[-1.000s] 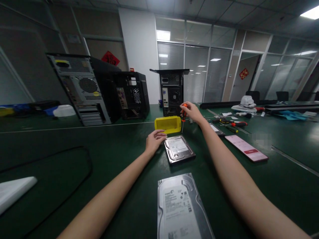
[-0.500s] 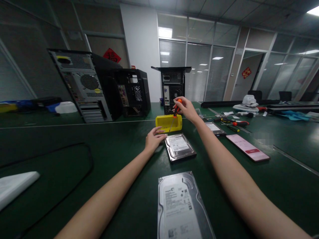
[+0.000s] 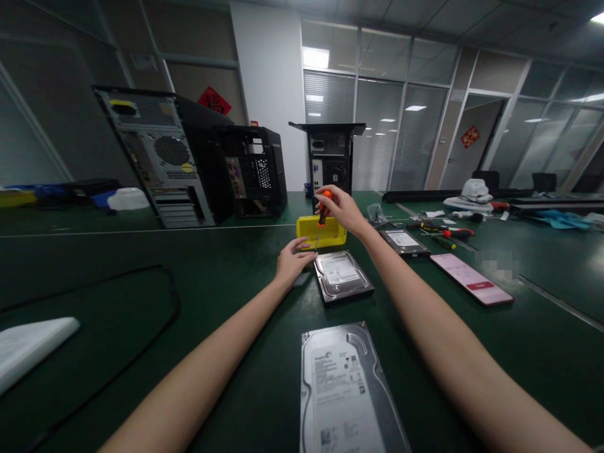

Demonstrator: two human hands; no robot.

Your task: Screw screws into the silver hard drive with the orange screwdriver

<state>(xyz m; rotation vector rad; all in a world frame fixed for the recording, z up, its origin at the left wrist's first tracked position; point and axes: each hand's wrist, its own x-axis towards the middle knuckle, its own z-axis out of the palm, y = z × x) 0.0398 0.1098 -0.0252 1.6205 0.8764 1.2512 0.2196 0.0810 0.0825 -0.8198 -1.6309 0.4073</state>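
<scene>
My right hand (image 3: 337,206) is closed around the orange-and-black handle of a screwdriver (image 3: 322,217). Its shaft slants down to the far left corner of a silver hard drive (image 3: 343,274) lying flat on the table. By that same corner is my left hand (image 3: 291,261), fingers stretched and apart, with the thumb tip at the drive's edge. Whether something small sits between its fingertips I cannot make out. Just behind the drive stands an open yellow case (image 3: 333,233), partly covered by the screwdriver. Closer to me lies a larger hard drive (image 3: 340,390), label up.
Another drive (image 3: 404,242) and a pink-screened phone (image 3: 472,280) lie right of my right forearm. Beyond them are pliers and other hand tools (image 3: 443,234). Computer cases (image 3: 155,157) stand along the back left, and one more tower (image 3: 330,157) is behind the yellow case.
My right hand has shifted slightly left with the screwdriver, whose shaft now stands a little steeper. My left hand and the drive stay together; the whole view has moved slightly.
</scene>
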